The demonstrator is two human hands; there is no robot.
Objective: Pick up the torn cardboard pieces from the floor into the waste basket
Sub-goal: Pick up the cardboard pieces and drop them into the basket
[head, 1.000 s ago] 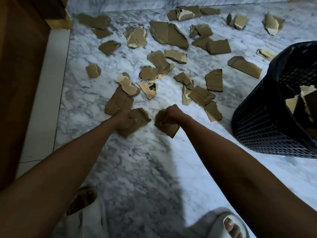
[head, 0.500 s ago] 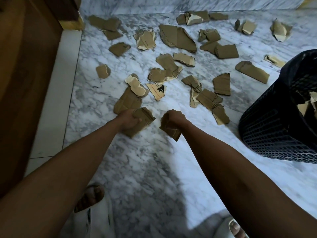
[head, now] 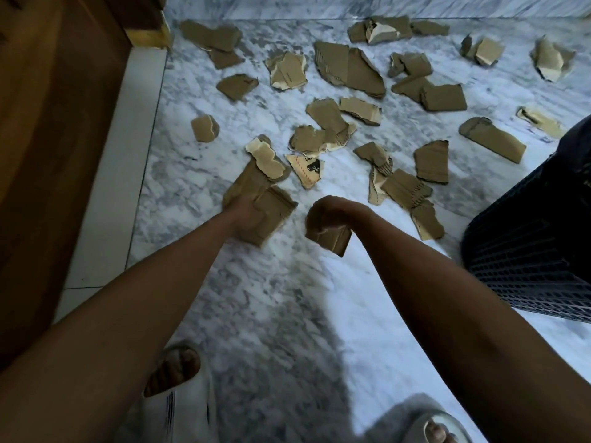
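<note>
You can read no full text. One triangular cardboard scrap (head: 306,170) at frame centre carries a black printed symbol, red dashed lines and a few illegible dark characters.

floor (head: 256,302): white marble, veined with grey in a cloudy pattern
cardboard pieces (head: 348,63): dull brown; paler beige is shown on some torn faces
printed piece (head: 306,169): cream, marked with a red dashed line and a black symbol
waste basket (head: 531,251): black, with a fine mesh pattern of small holes
door (head: 48,139): reddish brown wood
threshold strip (head: 118,174): plain white
slippers (head: 182,407): white; dark stripes are seen on the left one
</note>
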